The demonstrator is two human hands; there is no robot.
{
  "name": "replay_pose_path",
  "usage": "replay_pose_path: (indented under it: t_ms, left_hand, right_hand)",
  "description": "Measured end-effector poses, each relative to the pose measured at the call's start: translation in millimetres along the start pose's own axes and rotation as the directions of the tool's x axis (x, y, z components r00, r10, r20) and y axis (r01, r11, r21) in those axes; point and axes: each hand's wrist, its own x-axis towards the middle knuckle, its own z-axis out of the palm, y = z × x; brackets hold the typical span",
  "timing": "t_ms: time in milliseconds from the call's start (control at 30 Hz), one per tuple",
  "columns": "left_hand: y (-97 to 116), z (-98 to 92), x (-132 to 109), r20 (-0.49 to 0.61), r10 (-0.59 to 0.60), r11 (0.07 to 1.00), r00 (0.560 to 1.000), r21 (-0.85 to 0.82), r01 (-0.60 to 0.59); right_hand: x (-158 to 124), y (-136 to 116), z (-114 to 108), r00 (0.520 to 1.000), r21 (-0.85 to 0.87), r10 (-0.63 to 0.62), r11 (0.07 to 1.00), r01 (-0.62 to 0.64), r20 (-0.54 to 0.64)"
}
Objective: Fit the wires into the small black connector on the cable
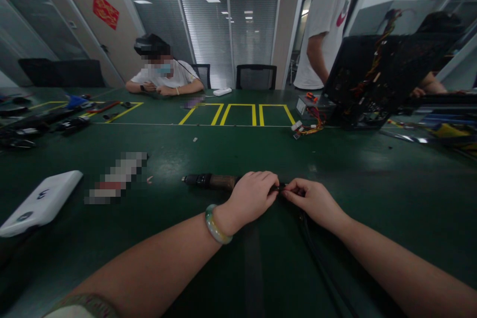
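Left hand (253, 196) — closed over dark cylindrical tool (210, 182); right hand (311, 201) — pinching black cable (313, 253) above green bench (372, 198).

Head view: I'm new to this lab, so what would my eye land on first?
First come the left hand, wearing a bangle, and the right hand, meeting at a small black part on the green table. Beyond them, yellow tape outlines stand out on the far tabletop. At upper right, a black frame with colored wires looms, while a seated person in a headset sits at the far edge.
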Motion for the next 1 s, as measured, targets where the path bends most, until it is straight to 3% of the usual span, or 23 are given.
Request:
replay_pose_path:
  t_ms: [1000]
  left_hand:
    - [1.2,-0.5,-1.0,-0.016,-0.003,0.999,1.000,-0.038,0.003]
  right_hand:
    - [-0.2,-1.8,0.6,1.000,0.007,0.020,1.000,-0.020,0.005]
